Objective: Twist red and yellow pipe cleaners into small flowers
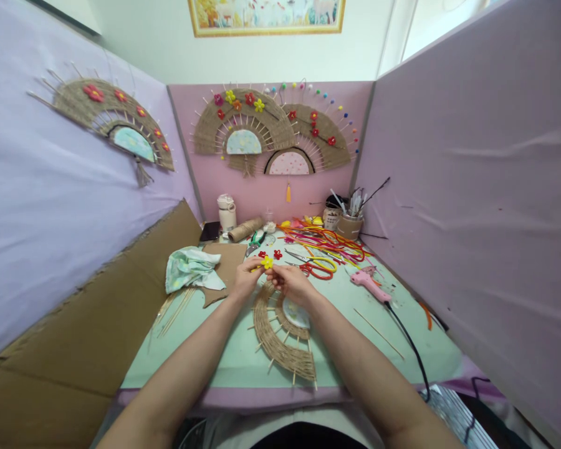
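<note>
Between my two hands is a yellow flower [267, 262], seemingly bent from fuzzy pipe cleaner. My left hand [247, 274] pinches it from the left. My right hand [287, 279] touches its right side with fingers drawn together; whether they grip a petal or the stem is too small to tell. Just beyond lie two red flowers, one [278, 254] in plain sight and the other [262, 254] close behind the yellow one. Below my hands rests a twine-woven fan [280, 343] with stick ribs, its upper part partly hidden by my right hand and forearm.
Scissors with yellow handles [325, 262] and red-handled scissors [318, 270] lie right of my hands. Farther right is a pink glue gun [370, 285] with a black cord. Pipe cleaners [331, 240] are heaped behind. Patterned cloth [191, 269] and cardboard [231, 255] lie left.
</note>
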`<action>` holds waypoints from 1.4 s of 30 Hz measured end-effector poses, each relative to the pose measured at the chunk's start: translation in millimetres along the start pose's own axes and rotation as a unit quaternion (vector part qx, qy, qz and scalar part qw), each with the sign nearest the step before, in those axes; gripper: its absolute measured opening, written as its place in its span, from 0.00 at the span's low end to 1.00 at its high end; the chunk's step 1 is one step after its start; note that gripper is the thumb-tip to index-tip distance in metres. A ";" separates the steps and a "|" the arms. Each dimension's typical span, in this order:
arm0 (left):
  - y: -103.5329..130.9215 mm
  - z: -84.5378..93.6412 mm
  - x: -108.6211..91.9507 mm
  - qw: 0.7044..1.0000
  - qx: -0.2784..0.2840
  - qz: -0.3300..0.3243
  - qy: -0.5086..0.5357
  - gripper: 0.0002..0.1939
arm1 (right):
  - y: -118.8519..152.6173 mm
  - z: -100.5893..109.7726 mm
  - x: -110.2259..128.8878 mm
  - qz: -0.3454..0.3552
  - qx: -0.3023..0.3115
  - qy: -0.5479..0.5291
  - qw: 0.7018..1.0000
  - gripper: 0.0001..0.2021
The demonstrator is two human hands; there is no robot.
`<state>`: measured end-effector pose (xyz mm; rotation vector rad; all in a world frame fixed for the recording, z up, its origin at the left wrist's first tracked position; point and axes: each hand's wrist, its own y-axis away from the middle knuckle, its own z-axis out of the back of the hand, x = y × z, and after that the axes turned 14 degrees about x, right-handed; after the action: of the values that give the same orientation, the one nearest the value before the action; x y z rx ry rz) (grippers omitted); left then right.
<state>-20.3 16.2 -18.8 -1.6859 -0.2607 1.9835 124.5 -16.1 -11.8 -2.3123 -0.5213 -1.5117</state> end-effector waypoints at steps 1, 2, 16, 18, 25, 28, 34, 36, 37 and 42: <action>-1.0 0.9 1.7 0.999 -0.008 0.030 0.031 0.10 | -0.8 0.7 -1.3 0.003 -0.007 0.034 0.999 0.16; -2.0 2.1 3.7 0.996 -0.015 0.060 0.070 0.13 | -1.6 1.4 -2.7 0.009 -0.019 0.077 0.997 0.17; 7.6 -1.2 -9.4 0.900 0.106 0.167 0.387 0.15 | -2.6 0.8 -11.0 0.137 -0.051 0.380 0.914 0.09; 8.6 -2.5 -10.3 0.895 0.118 0.172 0.395 0.15 | -3.6 0.7 -12.6 0.121 -0.034 0.355 0.926 0.06; 5.8 2.2 -8.4 0.890 0.098 0.163 0.414 0.15 | -3.4 1.4 -10.1 0.096 -0.023 0.270 0.958 0.08; 4.3 6.9 -10.4 0.884 0.095 0.179 0.421 0.14 | -2.2 2.4 -7.3 0.100 -0.041 0.284 0.953 0.08; 4.4 9.4 -14.5 0.867 0.056 0.212 0.447 0.12 | -5.7 10.2 -9.7 0.097 -0.063 0.318 0.941 0.06; 4.5 9.4 -15.6 0.861 0.060 0.211 0.458 0.12 | -7.5 14.2 -11.6 0.096 -0.076 0.334 0.935 0.06; 4.5 9.6 -16.3 0.858 0.067 0.210 0.464 0.12 | -8.2 16.2 -12.2 0.098 -0.084 0.343 0.930 0.06; 4.3 12.8 -20.8 0.840 0.117 0.201 0.490 0.13 | -8.6 23.4 -11.4 0.114 -0.129 0.402 0.899 0.06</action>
<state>-31.8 4.5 -0.2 -2.4459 0.7211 1.0488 135.0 0.9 -30.6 -1.5796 0.1771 -2.2863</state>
